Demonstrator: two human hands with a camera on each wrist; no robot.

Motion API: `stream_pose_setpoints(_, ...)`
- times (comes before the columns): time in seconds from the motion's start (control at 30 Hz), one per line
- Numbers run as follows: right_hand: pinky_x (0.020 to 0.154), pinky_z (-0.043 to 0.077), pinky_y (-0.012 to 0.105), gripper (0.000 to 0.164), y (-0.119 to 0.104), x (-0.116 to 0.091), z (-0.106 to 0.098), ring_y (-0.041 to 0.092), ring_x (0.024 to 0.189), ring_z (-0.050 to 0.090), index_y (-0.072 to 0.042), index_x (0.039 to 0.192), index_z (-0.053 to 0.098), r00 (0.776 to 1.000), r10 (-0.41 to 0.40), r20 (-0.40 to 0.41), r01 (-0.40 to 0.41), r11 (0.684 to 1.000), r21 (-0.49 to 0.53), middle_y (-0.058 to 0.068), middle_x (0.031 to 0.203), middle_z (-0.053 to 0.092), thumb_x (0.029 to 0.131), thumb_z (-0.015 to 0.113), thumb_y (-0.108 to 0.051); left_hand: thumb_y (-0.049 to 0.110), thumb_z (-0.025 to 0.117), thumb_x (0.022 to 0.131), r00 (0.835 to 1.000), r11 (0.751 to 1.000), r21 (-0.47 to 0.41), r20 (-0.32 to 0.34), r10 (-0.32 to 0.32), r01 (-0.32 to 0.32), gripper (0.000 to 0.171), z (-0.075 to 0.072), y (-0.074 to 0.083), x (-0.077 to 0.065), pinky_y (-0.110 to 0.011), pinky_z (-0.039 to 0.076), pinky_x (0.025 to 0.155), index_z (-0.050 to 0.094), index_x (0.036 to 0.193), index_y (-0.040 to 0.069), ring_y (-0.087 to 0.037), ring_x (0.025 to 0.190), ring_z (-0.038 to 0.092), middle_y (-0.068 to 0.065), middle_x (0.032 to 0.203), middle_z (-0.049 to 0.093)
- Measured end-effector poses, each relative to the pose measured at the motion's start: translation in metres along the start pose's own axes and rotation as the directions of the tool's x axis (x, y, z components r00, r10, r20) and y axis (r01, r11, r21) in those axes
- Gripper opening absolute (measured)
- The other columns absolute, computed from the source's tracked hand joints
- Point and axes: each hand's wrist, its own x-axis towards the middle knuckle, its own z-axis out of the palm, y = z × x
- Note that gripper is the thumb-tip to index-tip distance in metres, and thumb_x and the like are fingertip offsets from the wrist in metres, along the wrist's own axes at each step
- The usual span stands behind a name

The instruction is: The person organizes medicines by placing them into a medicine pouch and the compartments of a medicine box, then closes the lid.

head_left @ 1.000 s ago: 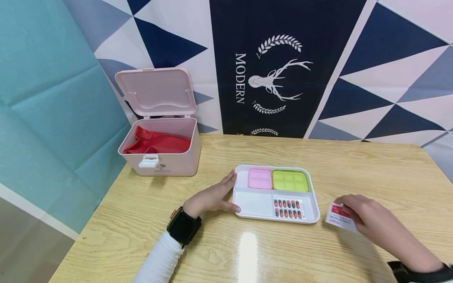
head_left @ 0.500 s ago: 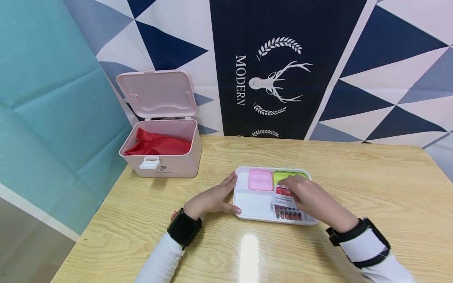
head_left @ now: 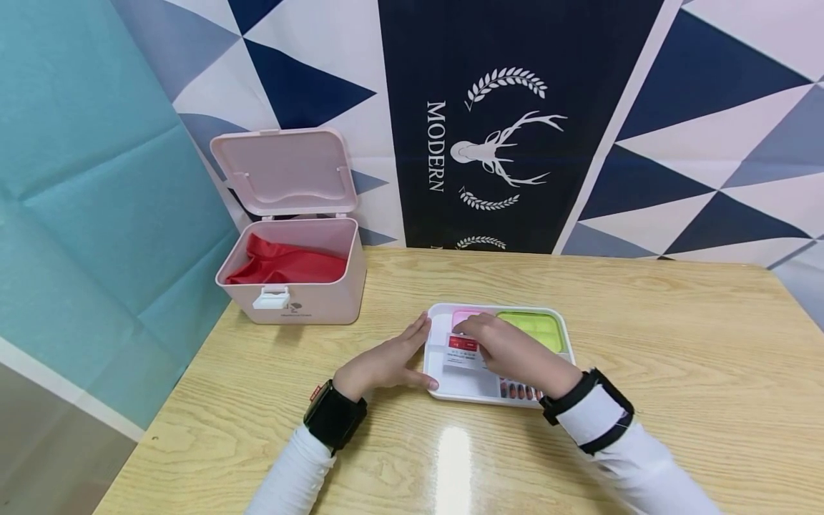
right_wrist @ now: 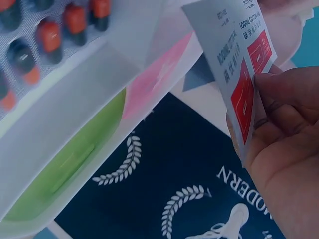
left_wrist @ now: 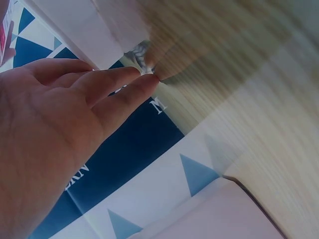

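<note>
My right hand (head_left: pixel 515 352) pinches a white-and-red iodine cotton pad sachet (head_left: pixel 462 355) between thumb and fingers, over the left part of a white divided tray (head_left: pixel 463 384). In the right wrist view the sachet (right_wrist: pixel 232 74) shows two printed panels. My left hand (head_left: pixel 386 366) rests at the tray's left edge, fingers straight and thumb spread toward the near corner. A pink lidded compartment (head_left: pixel 462 315), partly hidden by my right hand, sits beside a green one (head_left: pixel 541 330) at the back of the tray. A blister pack of red-and-black capsules (head_left: pixel 520 391) lies front right, partly covered by my wrist.
A pale pink box (head_left: pixel 322 304) with its lid (head_left: pixel 283 172) raised stands at the back left, holding red cloth (head_left: pixel 290 263). Behind the wooden table (head_left: pixel 695 357) hangs a patterned cloth (head_left: pixel 489 43); teal sheeting (head_left: pixel 116 179) hangs at the left.
My right hand has carried the sachet leftward from the table right of the tray, past the capsule pack, to the tray's left part. The left hand has stayed at the tray's edge.
</note>
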Motion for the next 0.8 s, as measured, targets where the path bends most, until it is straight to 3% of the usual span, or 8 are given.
stream_pose_setpoints(0.27,0.087,0.051,0.040,0.039,-0.004,0.010,0.010,0.021,0.099,0.059,-0.001,0.106,0.064,0.999,-0.022,0.042,0.020,0.998,0.054,0.012,0.103,0.067,0.073,0.054,0.017,0.044,0.066,0.077,1.000,1.000,-0.003,0.002,0.004,-0.004,0.100,0.000,0.000,-0.001,-0.039,0.021,0.112,0.005,0.145,0.005,-0.018,0.137,0.006,-0.009,0.155,-0.004)
stream_pose_setpoints(0.47,0.084,0.053,0.037,0.039,-0.005,0.014,0.015,0.018,0.095,0.060,-0.002,0.105,0.064,0.998,-0.055,0.012,0.053,0.994,0.092,0.010,0.100,0.068,0.074,0.053,0.018,0.045,0.066,0.076,1.000,1.000,-0.001,0.004,-0.001,0.001,0.100,0.000,0.000,0.000,-0.039,0.021,0.112,0.004,0.145,0.005,-0.018,0.138,0.005,-0.009,0.155,-0.004)
stream_pose_setpoints(0.8,0.086,0.052,0.038,0.040,-0.005,0.011,0.019,0.019,0.098,0.059,-0.003,0.109,0.063,0.994,0.019,0.107,-0.028,0.996,0.082,0.011,0.105,0.067,0.074,0.056,0.016,0.043,0.066,0.077,1.000,1.000,-0.008,0.001,-0.003,0.003,0.100,0.000,0.001,-0.001,-0.039,0.020,0.113,0.005,0.145,0.004,-0.018,0.138,0.004,-0.009,0.155,-0.004)
